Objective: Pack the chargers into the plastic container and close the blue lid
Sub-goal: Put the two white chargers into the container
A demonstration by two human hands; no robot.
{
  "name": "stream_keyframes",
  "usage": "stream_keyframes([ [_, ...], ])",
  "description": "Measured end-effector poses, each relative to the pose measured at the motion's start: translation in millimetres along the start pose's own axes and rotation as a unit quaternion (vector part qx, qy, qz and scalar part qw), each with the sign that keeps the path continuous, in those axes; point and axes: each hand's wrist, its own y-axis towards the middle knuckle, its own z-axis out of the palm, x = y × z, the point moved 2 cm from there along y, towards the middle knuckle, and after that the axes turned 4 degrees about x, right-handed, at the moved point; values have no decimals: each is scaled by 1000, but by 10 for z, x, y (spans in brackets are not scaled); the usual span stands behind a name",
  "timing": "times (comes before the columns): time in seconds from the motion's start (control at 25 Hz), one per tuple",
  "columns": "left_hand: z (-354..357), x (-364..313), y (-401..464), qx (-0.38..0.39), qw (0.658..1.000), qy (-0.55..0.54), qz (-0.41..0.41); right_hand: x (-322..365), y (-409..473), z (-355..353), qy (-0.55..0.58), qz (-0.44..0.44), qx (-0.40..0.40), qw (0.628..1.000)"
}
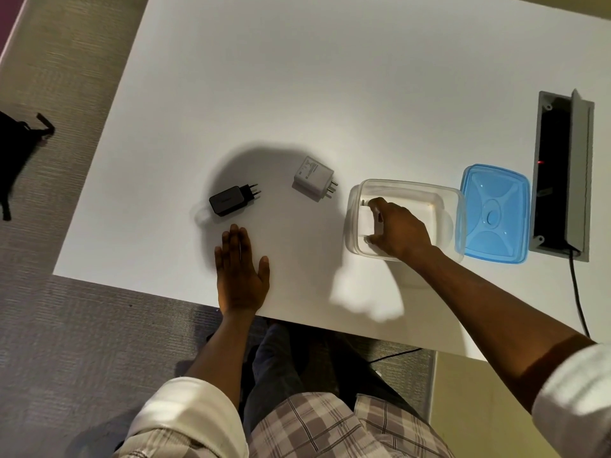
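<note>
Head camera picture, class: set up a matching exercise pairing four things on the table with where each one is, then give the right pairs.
Things:
1. black charger
2. white charger
3. blue lid
4. left hand

Places:
A. flat on the table near its front edge
B. beside the plastic container, on its right
C. furthest left of the chargers
D. between the dark charger and the container

Pairs: 1-C, 2-D, 3-B, 4-A

The right hand is inside the container, its grip on a third, white charger.
</note>
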Motion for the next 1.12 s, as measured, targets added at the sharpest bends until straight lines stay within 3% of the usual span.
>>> stream_keyframes([
  [0.16, 6, 9, 1, -6, 1000, -11, 1, 67, -93, -106, 30, 12, -8, 999],
  [0.32, 15, 12, -1, -10, 1000, -10, 1, 269, -356, -369, 138, -4, -231, 963],
  [0.4, 10, 11, -4, -10, 1000, -16, 2, 494, -422, -458, 189, -30, -264, 945],
  [0.64, -32, 5, -11, -10, 999, -34, 9, 1178, -131, -165, 194, -106, -154, 963],
  [0.8, -63, -7, -21, -12, 999, -37, 13, 1304, 367, -106, 38, -52, -103, 993],
  [0.92, -67, -3, -19, -7, 999, -35, 7, 1339, 645, -133, -16, -2, -72, 997],
  [1.12, -48, 7, -17, -6, 1000, -30, 2, 1368, 823, -113, -35, -58, -35, 997],
])
